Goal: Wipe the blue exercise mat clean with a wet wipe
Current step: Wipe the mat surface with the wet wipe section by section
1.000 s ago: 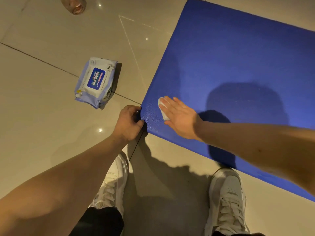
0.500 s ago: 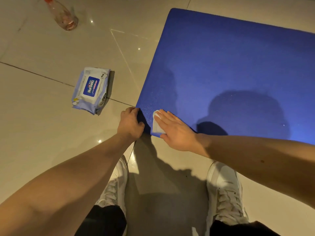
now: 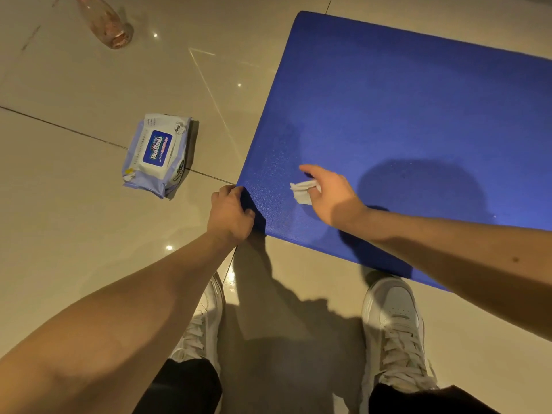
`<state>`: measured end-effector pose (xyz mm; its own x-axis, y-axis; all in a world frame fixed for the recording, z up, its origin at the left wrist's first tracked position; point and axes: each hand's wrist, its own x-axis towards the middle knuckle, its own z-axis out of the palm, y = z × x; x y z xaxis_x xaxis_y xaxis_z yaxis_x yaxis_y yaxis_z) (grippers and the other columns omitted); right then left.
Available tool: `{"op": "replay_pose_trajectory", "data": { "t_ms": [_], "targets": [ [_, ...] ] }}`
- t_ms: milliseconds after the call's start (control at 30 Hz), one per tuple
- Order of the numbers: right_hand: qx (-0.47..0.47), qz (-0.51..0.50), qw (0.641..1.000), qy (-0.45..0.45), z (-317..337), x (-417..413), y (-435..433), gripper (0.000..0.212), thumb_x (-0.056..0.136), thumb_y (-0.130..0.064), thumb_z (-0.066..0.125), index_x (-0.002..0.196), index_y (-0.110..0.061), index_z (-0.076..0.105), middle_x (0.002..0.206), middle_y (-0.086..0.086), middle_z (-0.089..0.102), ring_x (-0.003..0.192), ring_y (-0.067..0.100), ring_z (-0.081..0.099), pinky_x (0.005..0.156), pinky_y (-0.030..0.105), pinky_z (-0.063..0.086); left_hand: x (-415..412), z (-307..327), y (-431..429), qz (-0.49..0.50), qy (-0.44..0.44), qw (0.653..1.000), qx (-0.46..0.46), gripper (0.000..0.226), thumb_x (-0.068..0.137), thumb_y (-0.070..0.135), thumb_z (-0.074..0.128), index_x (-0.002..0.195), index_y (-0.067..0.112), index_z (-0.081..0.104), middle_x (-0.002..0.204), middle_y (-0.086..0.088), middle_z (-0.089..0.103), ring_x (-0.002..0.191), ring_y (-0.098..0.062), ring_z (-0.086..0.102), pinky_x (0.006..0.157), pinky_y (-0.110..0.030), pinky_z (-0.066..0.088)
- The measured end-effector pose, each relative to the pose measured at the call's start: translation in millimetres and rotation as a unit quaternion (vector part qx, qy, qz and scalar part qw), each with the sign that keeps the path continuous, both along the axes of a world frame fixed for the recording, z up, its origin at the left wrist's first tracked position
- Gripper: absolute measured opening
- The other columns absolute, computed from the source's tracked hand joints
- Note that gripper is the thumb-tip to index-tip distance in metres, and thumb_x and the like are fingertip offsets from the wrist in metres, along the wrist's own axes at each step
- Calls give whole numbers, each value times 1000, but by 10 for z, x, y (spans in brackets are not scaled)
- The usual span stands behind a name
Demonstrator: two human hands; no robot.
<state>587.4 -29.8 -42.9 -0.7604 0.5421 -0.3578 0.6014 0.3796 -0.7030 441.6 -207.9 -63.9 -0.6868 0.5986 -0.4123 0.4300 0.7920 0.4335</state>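
A: Surface and room?
B: Glossy beige tiled floor (image 3: 74, 222) with dark grout lines and light glints. A flat, finely pebbled blue mat (image 3: 403, 115) lies on it, near corner toward the white shoes (image 3: 394, 324).

A: Hands?
B: Left hand (image 3: 230, 215) clenched on the mat's near corner. Right hand (image 3: 331, 194) pinches a crumpled white wet wipe (image 3: 303, 191) above the mat, forefinger extended.

A: Other items?
B: A soft plastic wipe pack (image 3: 156, 153) lies left of the mat; a clear bottle (image 3: 106, 23) farther back.
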Motion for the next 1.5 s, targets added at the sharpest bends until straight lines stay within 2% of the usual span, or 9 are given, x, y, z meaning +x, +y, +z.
{"op": "replay_pose_trajectory", "data": {
  "t_ms": [67, 167, 267, 400, 733, 867, 1167, 1333, 1500],
  "targets": [
    [62, 32, 997, -25, -90, -43, 92, 58, 99, -3, 40, 153, -23, 42, 138, -2, 64, 124, 21, 61, 104, 36, 48, -2, -10, 4, 3, 4, 1000, 6, 61, 92, 18, 62, 148, 7, 41, 148, -13, 40, 136, -32, 31, 115, -38, 30],
    [154, 146, 974, -76, -273, -51, -28, 63, 99, -1, 42, 159, -20, 32, 160, 2, 41, 151, 24, 32, 120, 39, 31, 2, -37, -17, 1, 7, 1000, 11, 65, 89, 20, 65, 148, 8, 42, 149, -12, 39, 136, -31, 31, 116, -40, 33],
    [303, 249, 913, -109, -485, 119, -468, 62, 106, -33, 42, 162, -22, 20, 169, 13, 17, 157, 36, 6, 126, 48, 14, 14, -67, -30, -3, 11, 1000, 7, 67, 88, 20, 67, 149, 9, 41, 150, -10, 38, 137, -31, 31, 116, -42, 35],
    [318, 257, 908, -90, -600, 312, -706, 67, 101, -61, 38, 161, -31, 25, 170, 16, 7, 154, 48, -3, 121, 66, 10, 12, -108, -19, 1, 14, 1000, 13, 61, 91, 21, 67, 147, 13, 44, 149, -9, 39, 135, -31, 32, 114, -42, 37],
    [340, 323, 880, -73, -683, 114, -827, 81, 105, -58, 23, 162, -3, 2, 169, 19, -10, 155, 34, -19, 126, 50, 3, -27, -107, -67, -2, 11, 1000, 17, 70, 91, 22, 71, 151, 10, 40, 151, -10, 38, 137, -30, 30, 115, -39, 32],
    [367, 341, 864, -37, -715, 130, -613, 83, 102, -58, 36, 161, -3, 15, 169, 18, 6, 158, 32, -2, 127, 47, 11, -41, -129, -77, 4, 10, 1000, 25, 71, 89, 24, 74, 151, 10, 42, 149, -9, 40, 137, -29, 30, 116, -40, 34],
    [372, 108, 909, -152, -718, 59, 310, 82, 104, -54, 29, 156, 9, 21, 165, 29, 15, 155, 42, 11, 126, 51, 14, -32, -131, -77, 8, 6, 999, 31, 70, 89, 23, 73, 151, 13, 42, 148, -7, 40, 137, -28, 30, 116, -39, 34],
    [361, 246, 894, -100, -741, -217, -563, 84, 105, -57, 19, 160, 4, -1, 167, 25, -7, 155, 40, -12, 126, 51, 5, -57, -93, -53, 14, 8, 999, 38, 65, 87, 20, 72, 146, 10, 47, 145, -11, 44, 132, -32, 36, 111, -37, 33],
    [392, 284, 874, -51, -605, -56, -76, 79, 105, -54, 35, 160, 0, 17, 169, 19, 9, 157, 32, 2, 127, 47, 12, -105, -116, 51, 49, 25, 996, 71, 44, 93, 19, 62, 135, 8, 55, 133, -13, 53, 126, -30, 41, 108, -39, 38]
  ]
}}
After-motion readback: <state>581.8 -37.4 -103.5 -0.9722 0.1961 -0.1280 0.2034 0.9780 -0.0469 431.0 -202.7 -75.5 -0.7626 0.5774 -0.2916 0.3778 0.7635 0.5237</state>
